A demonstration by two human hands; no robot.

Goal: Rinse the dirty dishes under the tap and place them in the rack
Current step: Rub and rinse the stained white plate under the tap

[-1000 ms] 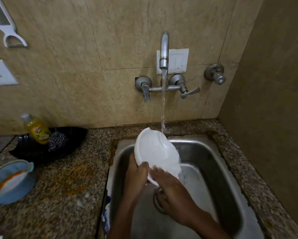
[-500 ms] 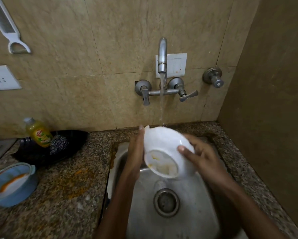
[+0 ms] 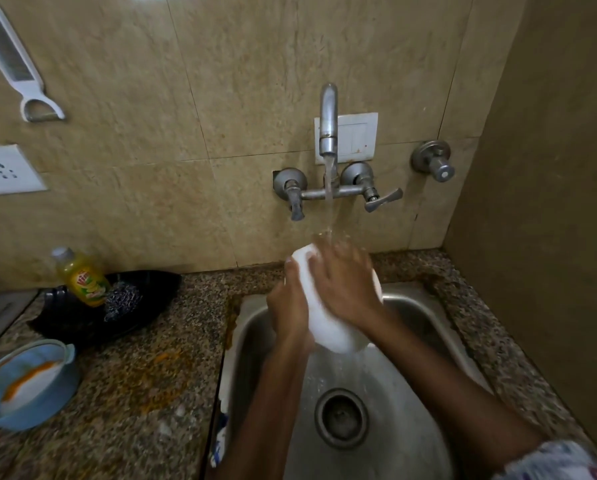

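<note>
Both hands close on the white bowl (image 3: 328,320), the left hand (image 3: 290,306) gripping its left side, the right hand (image 3: 345,289) spread over its top. Directly above the grip, the tap spout (image 3: 328,119) and its falling water block a straight lift. Behind stands the tiled wall (image 3: 221,98) with the two tap handles (image 3: 382,199). Below, the steel sink (image 3: 255,327) basin lies open down to the drain (image 3: 341,417). Left of the grip, bare granite counter (image 3: 134,375) gives passage before the black tray (image 3: 144,299), soap bottle (image 3: 82,275) and blue bowl (image 3: 30,386). The side wall (image 3: 549,202) closes off the right.
</note>
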